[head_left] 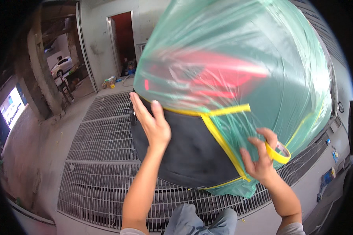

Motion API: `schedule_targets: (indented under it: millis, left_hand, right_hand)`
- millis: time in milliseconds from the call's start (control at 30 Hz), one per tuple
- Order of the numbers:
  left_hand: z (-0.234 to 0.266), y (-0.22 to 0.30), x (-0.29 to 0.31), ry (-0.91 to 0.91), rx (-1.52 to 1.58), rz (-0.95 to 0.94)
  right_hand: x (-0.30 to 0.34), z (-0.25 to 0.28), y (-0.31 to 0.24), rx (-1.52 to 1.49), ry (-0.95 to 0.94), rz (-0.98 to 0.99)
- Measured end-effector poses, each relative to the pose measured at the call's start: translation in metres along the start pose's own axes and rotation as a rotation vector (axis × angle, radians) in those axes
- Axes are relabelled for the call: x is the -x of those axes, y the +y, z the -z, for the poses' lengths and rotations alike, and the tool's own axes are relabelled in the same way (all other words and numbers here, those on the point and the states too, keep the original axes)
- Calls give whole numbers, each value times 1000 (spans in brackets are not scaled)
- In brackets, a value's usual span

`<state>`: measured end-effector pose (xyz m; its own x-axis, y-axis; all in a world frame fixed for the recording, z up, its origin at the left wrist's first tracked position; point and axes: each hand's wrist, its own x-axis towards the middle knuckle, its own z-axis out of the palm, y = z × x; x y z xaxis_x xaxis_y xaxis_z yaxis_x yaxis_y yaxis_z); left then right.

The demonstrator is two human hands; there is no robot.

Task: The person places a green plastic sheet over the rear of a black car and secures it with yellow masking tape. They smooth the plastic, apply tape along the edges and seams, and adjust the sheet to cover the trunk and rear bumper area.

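Note:
A car's rear corner is wrapped in translucent green plastic film (298, 74), with a red tail light (219, 74) showing through it. Below the film lies a bare dark grey bumper panel (188, 145), bordered by yellow masking tape (222, 147). My left hand (156, 127) rests flat at the panel's upper left edge, fingers stretched out and holding nothing. At the film right of the panel, my right hand (261, 156) has a roll of yellow masking tape (279, 157) hooked on its fingers. Its fingertips are near or on the film; contact is unclear.
Metal floor grating (102, 156) runs beneath the car and around my legs (200, 221). Small bottles (110, 82) stand by the back wall, near a reddish doorway (124, 41). A white car (62, 66) is parked beyond the left opening. A blue container (328, 176) lies at right.

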<state>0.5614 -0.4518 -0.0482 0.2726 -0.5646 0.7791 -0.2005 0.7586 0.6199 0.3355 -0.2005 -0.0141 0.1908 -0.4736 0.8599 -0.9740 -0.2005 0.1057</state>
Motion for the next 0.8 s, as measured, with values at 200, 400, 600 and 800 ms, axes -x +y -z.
schedule_targets:
  millis: [200,400,600,800]
  left_hand:
    - [12,-20,-89,-75,241,416]
    - [31,-25,-103,-237,335,612]
    - [35,-41,-119,-485,519,723]
    - [53,-76,-147,-828,811,869]
  right_hand:
    - [-49,76,-11,-85,-341,-264]
    - [-76,115,-60,-171,-638,-673]
    - [-119,55,-170,-214,-956,-1063]
    - [-215,-87,-262,-416,-1081,-1490]
